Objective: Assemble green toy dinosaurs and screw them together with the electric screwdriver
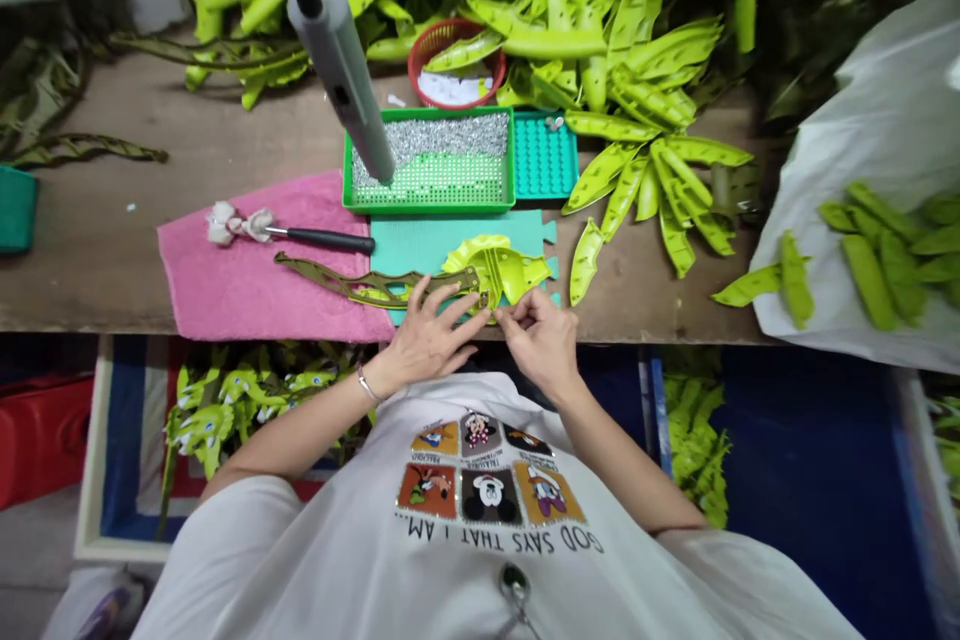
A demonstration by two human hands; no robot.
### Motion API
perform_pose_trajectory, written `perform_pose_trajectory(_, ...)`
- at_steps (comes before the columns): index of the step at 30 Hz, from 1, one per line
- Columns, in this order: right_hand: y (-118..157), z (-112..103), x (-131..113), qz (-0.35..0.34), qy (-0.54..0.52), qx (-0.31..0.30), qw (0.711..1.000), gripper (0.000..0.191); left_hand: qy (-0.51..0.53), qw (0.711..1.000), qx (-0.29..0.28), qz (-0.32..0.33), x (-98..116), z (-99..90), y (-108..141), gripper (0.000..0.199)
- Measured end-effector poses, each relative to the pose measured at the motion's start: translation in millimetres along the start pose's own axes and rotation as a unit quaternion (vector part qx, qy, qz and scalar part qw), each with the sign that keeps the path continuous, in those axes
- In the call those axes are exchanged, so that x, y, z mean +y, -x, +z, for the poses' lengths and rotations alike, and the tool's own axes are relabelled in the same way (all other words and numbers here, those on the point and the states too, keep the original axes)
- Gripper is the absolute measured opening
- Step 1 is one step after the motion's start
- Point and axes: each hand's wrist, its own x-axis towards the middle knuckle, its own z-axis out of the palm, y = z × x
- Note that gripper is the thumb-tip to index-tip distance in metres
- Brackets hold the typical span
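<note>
My left hand (435,332) lies with fingers spread on the end of a long olive-brown plastic strip (352,277) with cut-out gaps. That end meets a lime-green moulded plastic part (517,272), hollow side up with inner ribs, on a teal foam mat (420,232). Thumb and forefinger of my right hand (544,340) are pinched together at the near edge of the green part. Whatever small thing they grip is too small to make out. A grey powered screwdriver (341,75) hangs above, its lower end over a green basket (512,160) of small silvery screws.
A black-handled tool (322,239) with white cloth round its tip lies on a pink towel (262,305). Beside the basket sits a teal studded tray (544,155). Behind are a red basket (456,105) and heaped green shells (637,70). Below the table edge stand bins of green parts (225,400).
</note>
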Motion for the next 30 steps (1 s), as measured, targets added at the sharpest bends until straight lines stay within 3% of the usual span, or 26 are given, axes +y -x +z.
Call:
perform_pose_trajectory(3,-0.7,-1.8,0.0,-0.007,0.011,-0.011,1.000,0.025,-0.025,0.999,0.026,-0.001,4.4,4.5,4.6,0.057)
perform_pose_trajectory(6,-5.7,-9.5,-0.4,-0.033,0.032,-0.068,0.997,0.020,-0.048,0.997,0.052,-0.004,7.2,9.9,4.8,0.052)
perform_pose_trajectory(8,-18.5,-20.4,-3.2,-0.067,0.034,-0.123,0.990,0.014,-0.065,0.995,0.074,-0.010,8.9,13.4,2.5,0.047)
perform_pose_trajectory(10,-44.1,-35.9,-9.1,-0.113,0.026,-0.131,0.985,0.011,-0.078,0.992,0.097,-0.021,10.7,16.8,-0.1,0.040)
perform_pose_trajectory(13,-109.9,-60.5,-23.9,-0.191,0.042,-0.018,0.981,0.009,-0.087,0.989,0.118,-0.036,12.5,20.9,-1.8,0.035)
perform_pose_trajectory(16,-197.7,-70.8,-45.4,-0.230,0.066,0.100,0.966,0.006,-0.081,0.989,0.120,-0.039,12.9,23.8,-0.1,0.040)
perform_pose_trajectory(19,-280.0,-56.6,-74.8,-0.274,0.089,0.133,0.948,0.004,-0.063,0.989,0.128,-0.045,13.0,25.3,1.4,0.045)
perform_pose_trajectory(22,-334.2,-24.3,-111.8,-0.331,0.114,0.119,0.929,0.007,-0.045,0.987,0.145,-0.048,14.1,24.8,0.6,0.044)
perform_pose_trajectory(25,-360.2,12.1,-152.7,-0.365,0.121,0.112,0.916,0.014,-0.039,0.985,0.159,-0.052,15.2,23.5,-1.2,0.041)
perform_pose_trajectory(30,-378.1,57.8,-216.1,-0.425,0.144,0.100,0.888,0.023,-0.050,0.983,0.170,-0.050,14.0,24.1,-2.1,0.039)
